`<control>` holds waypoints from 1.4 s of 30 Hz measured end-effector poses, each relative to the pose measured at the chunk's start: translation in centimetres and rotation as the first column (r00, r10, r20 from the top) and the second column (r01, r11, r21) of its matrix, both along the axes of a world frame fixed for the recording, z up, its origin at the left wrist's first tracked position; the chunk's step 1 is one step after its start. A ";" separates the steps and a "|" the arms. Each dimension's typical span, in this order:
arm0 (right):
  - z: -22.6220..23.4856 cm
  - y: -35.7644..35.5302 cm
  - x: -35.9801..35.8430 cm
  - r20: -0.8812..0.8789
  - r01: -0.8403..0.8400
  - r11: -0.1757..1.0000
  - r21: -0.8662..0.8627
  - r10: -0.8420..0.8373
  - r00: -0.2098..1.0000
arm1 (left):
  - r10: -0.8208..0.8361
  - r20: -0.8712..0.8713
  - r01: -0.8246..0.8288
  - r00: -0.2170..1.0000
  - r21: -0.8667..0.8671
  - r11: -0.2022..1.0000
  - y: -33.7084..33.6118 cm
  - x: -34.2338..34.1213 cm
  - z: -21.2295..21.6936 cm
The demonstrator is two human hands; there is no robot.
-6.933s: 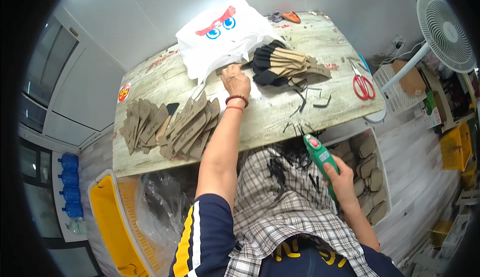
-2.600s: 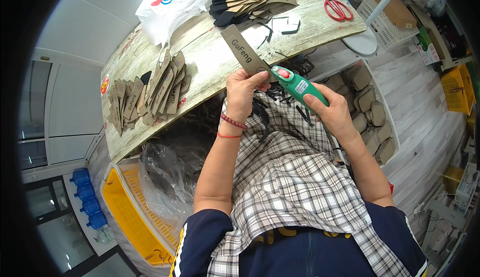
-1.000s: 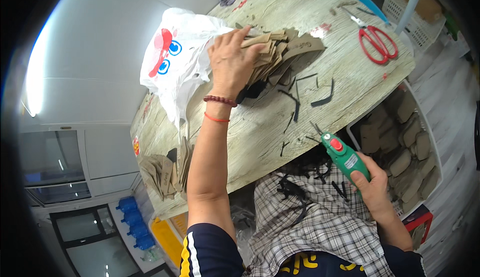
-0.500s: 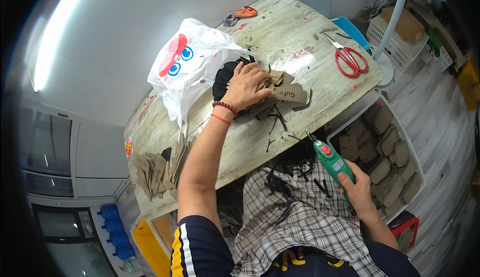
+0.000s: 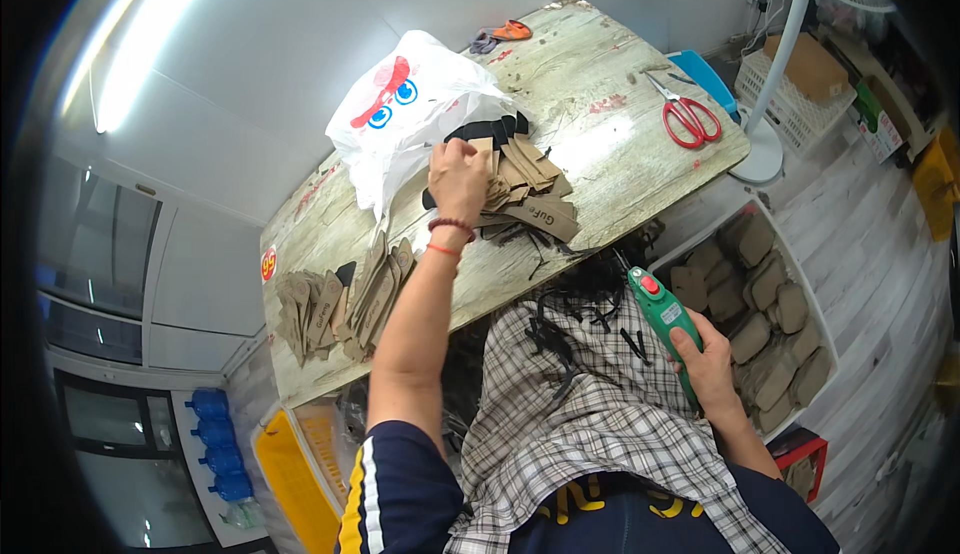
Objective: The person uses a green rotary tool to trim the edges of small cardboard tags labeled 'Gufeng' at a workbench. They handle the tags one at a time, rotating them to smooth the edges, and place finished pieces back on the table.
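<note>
My left hand [image 5: 459,182] is closed at the left side of a heap of tan fabric strips [image 5: 540,216] on the table, its fingers pinching a tan strip [image 5: 482,144]. Black fabric pieces [image 5: 505,129] lie at the far side of that heap, against a white plastic bag [image 5: 400,104]. My right hand [image 5: 708,359] is wrapped round green electric scissors [image 5: 655,306] with a red button. Their dark tip points toward the table's near edge, above my lap. Black trimmings [image 5: 548,339] lie on the checked cloth [image 5: 560,424] over my lap.
More tan strips [image 5: 375,299] are bunched at the table's left end. Red-handled scissors [image 5: 690,119] lie at the right. Below the table's right edge stands a white bin [image 5: 828,339] with several tan padded pieces. A fan stand [image 5: 780,64] rises beside the table corner.
My left hand has drawn back to the left from on top of the heap, and its fingers have closed from a spread position. My right hand still holds the electric scissors in nearly the same place.
</note>
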State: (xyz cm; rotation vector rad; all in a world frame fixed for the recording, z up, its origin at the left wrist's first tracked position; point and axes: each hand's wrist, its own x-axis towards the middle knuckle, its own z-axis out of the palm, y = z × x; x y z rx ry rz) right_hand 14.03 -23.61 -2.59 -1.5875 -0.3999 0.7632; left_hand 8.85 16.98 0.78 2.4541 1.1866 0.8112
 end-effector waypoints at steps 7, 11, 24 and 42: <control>0.0 -0.5 -0.4 0.035 -0.005 1.000 0.031 0.004 0.999 | 0.206 -0.639 -0.390 0.741 -0.160 0.907 -1.7 5.9 -0.6; 0.4 -1.4 -0.7 0.036 -0.014 1.000 0.008 0.014 0.999 | 0.159 -0.684 -0.421 0.712 -0.234 0.876 -2.3 6.0 1.0; 0.4 -3.1 -0.4 0.016 0.061 0.995 0.084 -0.063 0.998 | 0.231 -0.688 -0.218 0.689 0.107 0.970 -0.8 4.7 -4.1; 0.0 -4.8 -0.8 0.019 0.129 0.983 0.128 -0.133 0.991 | 0.064 -0.266 -0.078 0.962 -0.046 0.996 7.1 3.0 3.8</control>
